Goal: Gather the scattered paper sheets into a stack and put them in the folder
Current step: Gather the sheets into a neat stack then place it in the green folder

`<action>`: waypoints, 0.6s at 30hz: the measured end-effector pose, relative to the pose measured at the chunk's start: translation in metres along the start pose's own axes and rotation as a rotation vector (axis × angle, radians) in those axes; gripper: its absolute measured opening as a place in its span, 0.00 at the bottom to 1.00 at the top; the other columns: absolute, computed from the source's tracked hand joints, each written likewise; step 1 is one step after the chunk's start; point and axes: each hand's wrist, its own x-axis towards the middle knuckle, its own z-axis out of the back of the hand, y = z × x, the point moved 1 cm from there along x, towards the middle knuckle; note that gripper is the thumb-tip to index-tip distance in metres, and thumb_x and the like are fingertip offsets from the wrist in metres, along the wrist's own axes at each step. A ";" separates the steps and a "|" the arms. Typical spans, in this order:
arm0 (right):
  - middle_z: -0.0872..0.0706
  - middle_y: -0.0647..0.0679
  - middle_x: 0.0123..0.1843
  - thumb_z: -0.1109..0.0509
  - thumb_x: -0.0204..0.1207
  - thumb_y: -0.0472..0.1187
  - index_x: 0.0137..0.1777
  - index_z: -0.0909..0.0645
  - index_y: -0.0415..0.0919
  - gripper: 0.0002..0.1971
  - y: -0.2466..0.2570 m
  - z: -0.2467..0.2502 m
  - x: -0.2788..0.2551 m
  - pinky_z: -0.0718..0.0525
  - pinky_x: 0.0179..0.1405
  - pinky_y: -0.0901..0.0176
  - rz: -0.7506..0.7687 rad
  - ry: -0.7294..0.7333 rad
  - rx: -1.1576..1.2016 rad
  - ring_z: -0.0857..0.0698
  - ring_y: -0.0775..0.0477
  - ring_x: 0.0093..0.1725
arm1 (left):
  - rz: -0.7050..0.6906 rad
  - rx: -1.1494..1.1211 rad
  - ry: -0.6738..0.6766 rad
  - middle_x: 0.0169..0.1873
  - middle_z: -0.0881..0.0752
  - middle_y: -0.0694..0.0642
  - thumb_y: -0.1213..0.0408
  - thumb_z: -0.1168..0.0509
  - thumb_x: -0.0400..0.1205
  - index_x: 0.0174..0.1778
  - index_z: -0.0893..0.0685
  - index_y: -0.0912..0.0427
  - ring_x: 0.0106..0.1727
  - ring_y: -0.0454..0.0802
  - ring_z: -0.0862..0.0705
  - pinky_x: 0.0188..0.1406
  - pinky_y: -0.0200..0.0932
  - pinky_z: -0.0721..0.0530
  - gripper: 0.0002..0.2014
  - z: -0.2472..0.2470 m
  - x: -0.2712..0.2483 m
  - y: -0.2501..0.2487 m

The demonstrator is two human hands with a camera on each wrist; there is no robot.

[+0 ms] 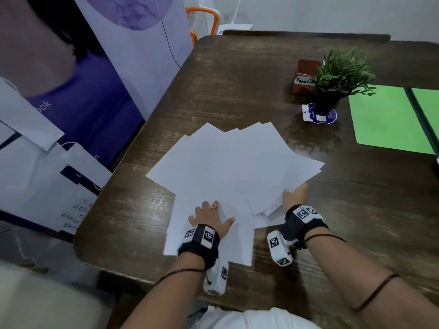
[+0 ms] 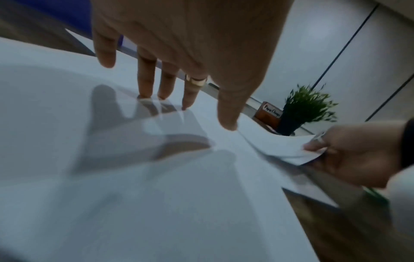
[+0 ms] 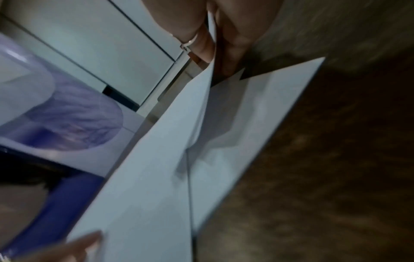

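On the dark wooden table (image 1: 237,79), fanned white paper sheets (image 1: 232,162) lay central; left hand (image 1: 210,216) pressed flat, fingers spread; right hand (image 1: 293,197) pinched sheets' edges; sliding inward would square them; green folder (image 1: 384,119) waited at two o'clock.

Sheets (image 1: 228,162) left of folder (image 1: 387,119)

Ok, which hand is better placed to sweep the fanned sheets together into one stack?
Right, probably. The right hand already pinches the right edge of the paper sheets, thumb on top and fingers under, so it can draw them inward. The left hand lies flat on the near sheets, pinning them as an anchor.
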 end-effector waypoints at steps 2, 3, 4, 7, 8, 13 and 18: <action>0.25 0.36 0.71 0.41 0.80 0.27 0.78 0.45 0.34 0.28 -0.006 0.000 -0.004 0.27 0.66 0.51 0.017 0.087 -0.091 0.23 0.35 0.68 | 0.037 -0.056 -0.055 0.75 0.35 0.56 0.41 0.42 0.81 0.80 0.41 0.50 0.75 0.57 0.35 0.71 0.58 0.33 0.33 0.007 0.000 -0.006; 0.24 0.35 0.70 0.42 0.81 0.28 0.77 0.43 0.33 0.25 -0.008 0.000 -0.007 0.26 0.64 0.50 0.032 0.121 -0.153 0.23 0.35 0.66 | 0.104 -0.102 -0.077 0.74 0.36 0.57 0.44 0.39 0.80 0.80 0.40 0.50 0.75 0.58 0.37 0.71 0.59 0.33 0.33 0.012 0.004 -0.004; 0.23 0.34 0.68 0.42 0.81 0.29 0.75 0.42 0.32 0.24 -0.010 0.000 -0.009 0.25 0.63 0.50 0.052 0.142 -0.208 0.22 0.34 0.65 | 0.195 -0.142 -0.097 0.76 0.39 0.58 0.45 0.35 0.78 0.80 0.43 0.50 0.77 0.60 0.40 0.72 0.61 0.34 0.38 0.017 0.008 0.002; 0.22 0.33 0.66 0.42 0.81 0.30 0.72 0.38 0.31 0.20 -0.015 0.001 -0.013 0.24 0.61 0.50 0.082 0.181 -0.309 0.21 0.33 0.62 | 0.464 -0.288 -0.084 0.80 0.53 0.65 0.40 0.25 0.66 0.82 0.57 0.56 0.80 0.67 0.50 0.71 0.66 0.35 0.60 0.025 0.017 0.026; 0.22 0.32 0.64 0.42 0.81 0.31 0.70 0.37 0.30 0.19 -0.017 0.000 -0.014 0.24 0.60 0.50 0.082 0.210 -0.341 0.21 0.33 0.61 | 0.526 -0.355 -0.077 0.80 0.52 0.66 0.39 0.22 0.62 0.82 0.58 0.59 0.80 0.67 0.48 0.70 0.66 0.33 0.64 0.025 0.017 0.031; 0.19 0.37 0.57 0.37 0.79 0.32 0.65 0.30 0.29 0.15 -0.028 -0.002 -0.030 0.26 0.51 0.60 0.102 0.301 -0.412 0.19 0.38 0.58 | 0.616 -0.470 -0.083 0.67 0.35 0.63 0.41 0.19 0.57 0.74 0.43 0.64 0.68 0.66 0.29 0.58 0.61 0.21 0.58 0.025 0.019 0.037; 0.20 0.41 0.63 0.37 0.80 0.35 0.66 0.25 0.32 0.16 -0.031 -0.002 -0.026 0.29 0.49 0.66 0.158 0.389 -0.460 0.20 0.45 0.54 | 0.481 -0.630 -0.133 0.64 0.21 0.67 0.51 0.31 0.78 0.68 0.29 0.69 0.66 0.65 0.23 0.61 0.54 0.23 0.31 0.027 0.028 0.042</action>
